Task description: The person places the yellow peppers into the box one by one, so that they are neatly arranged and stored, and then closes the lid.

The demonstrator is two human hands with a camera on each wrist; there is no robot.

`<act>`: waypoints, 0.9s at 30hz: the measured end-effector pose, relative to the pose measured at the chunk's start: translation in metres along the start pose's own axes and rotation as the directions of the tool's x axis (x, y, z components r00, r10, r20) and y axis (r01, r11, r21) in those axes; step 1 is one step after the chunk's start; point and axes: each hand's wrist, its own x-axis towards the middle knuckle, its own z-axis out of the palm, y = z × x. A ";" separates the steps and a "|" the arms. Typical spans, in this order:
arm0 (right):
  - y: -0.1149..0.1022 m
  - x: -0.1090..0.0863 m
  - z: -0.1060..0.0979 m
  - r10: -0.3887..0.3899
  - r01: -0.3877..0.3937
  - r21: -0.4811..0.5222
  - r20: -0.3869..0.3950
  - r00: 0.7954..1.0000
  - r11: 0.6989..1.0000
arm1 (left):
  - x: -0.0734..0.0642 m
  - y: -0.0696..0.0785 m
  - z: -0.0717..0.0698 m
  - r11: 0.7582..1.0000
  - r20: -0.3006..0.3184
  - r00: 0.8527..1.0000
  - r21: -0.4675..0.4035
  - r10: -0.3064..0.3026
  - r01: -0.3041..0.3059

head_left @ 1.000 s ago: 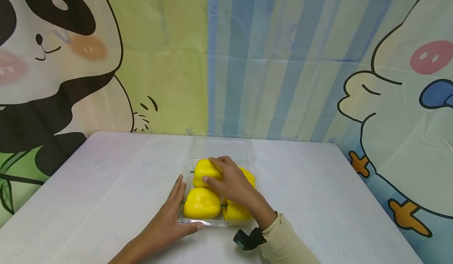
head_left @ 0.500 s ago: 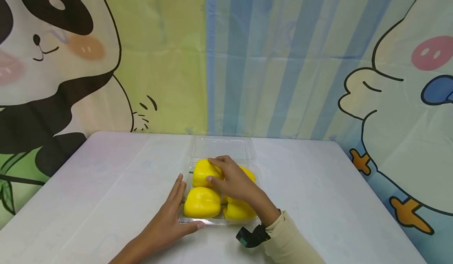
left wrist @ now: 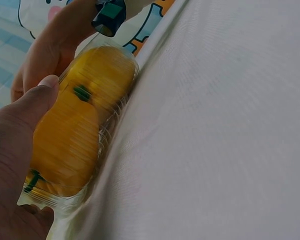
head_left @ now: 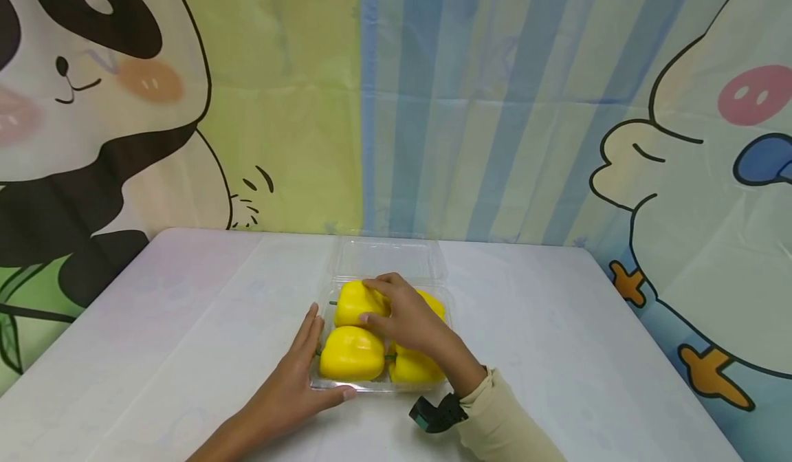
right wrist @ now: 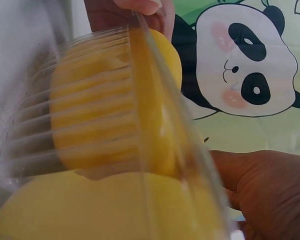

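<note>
A clear plastic clamshell container (head_left: 379, 388) lies on the table, holding several yellow bell peppers. My right hand (head_left: 411, 316) grips the back-left bell pepper (head_left: 354, 304) from above, thumb at its front and fingers at its back. The front-left bell pepper (head_left: 351, 354) and front-right bell pepper (head_left: 416, 367) have green stems pointing left. Behind my right hand, the back-right bell pepper (head_left: 436, 305) is partly hidden. My left hand (head_left: 291, 383) rests against the container's left side, fingers extended, thumb along the front edge. Ribbed clear walls cover the peppers (right wrist: 97, 105) in the right wrist view.
The container's clear lid (head_left: 390, 259) lies folded back behind it, close to the curtain. A white-covered table (head_left: 557, 352) surrounds the container. Behind stands a printed curtain (head_left: 464, 104) with cartoon animals. A black device (head_left: 438, 414) is strapped at the right wrist.
The back-left bell pepper has shifted slightly lower in the container under my right hand. My left hand keeps its place at the container's side.
</note>
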 end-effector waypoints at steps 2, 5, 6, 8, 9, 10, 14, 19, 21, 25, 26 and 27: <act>-0.001 0.000 0.001 -0.002 0.002 -0.009 -0.006 1.000 1.000 | 0.000 -0.001 0.000 1.000 -0.005 1.000 -0.005 0.001 -0.001; 0.000 0.001 0.004 -0.013 0.012 -0.040 -0.016 1.000 0.999 | 0.000 -0.002 0.000 1.000 -0.012 1.000 -0.008 -0.004 0.004; 0.000 0.001 0.005 -0.014 0.013 -0.051 -0.019 1.000 0.999 | 0.000 -0.002 0.000 1.000 -0.012 1.000 -0.010 -0.007 0.006; 0.000 0.001 0.007 -0.014 0.012 -0.070 -0.024 1.000 0.997 | 0.000 -0.002 0.000 1.000 -0.012 1.000 -0.011 -0.012 0.012; 0.000 0.001 0.007 -0.012 0.009 -0.080 -0.026 1.000 0.997 | 0.000 -0.002 0.000 1.000 -0.012 1.000 -0.012 -0.016 0.016; -0.001 0.001 0.008 -0.008 0.006 -0.086 -0.029 1.000 0.996 | 0.000 -0.002 0.000 1.000 -0.012 1.000 -0.013 -0.019 0.019; -0.003 0.001 0.008 0.006 -0.010 -0.097 -0.038 0.999 0.995 | 0.001 -0.001 0.000 0.999 -0.004 1.000 -0.027 -0.030 0.029; -0.003 0.000 0.009 0.016 -0.020 -0.103 -0.043 0.999 0.995 | 0.001 0.000 0.000 0.999 -0.003 0.999 -0.018 -0.037 0.037; -0.003 0.000 0.009 0.014 -0.018 -0.103 -0.043 0.999 0.995 | 0.001 0.000 0.000 0.999 -0.005 0.999 -0.008 -0.046 0.046; -0.003 0.001 0.010 0.010 -0.015 -0.106 -0.048 0.999 0.994 | 0.002 0.001 0.000 0.998 -0.003 0.998 -0.004 -0.057 0.057; -0.004 0.001 0.011 0.011 -0.016 -0.106 -0.049 0.999 0.994 | 0.002 0.001 0.000 0.998 -0.002 0.998 -0.005 -0.057 0.057; -0.004 0.000 0.011 0.014 -0.019 -0.108 -0.049 0.999 0.994 | 0.003 0.001 0.000 0.998 -0.002 0.998 -0.005 -0.055 0.055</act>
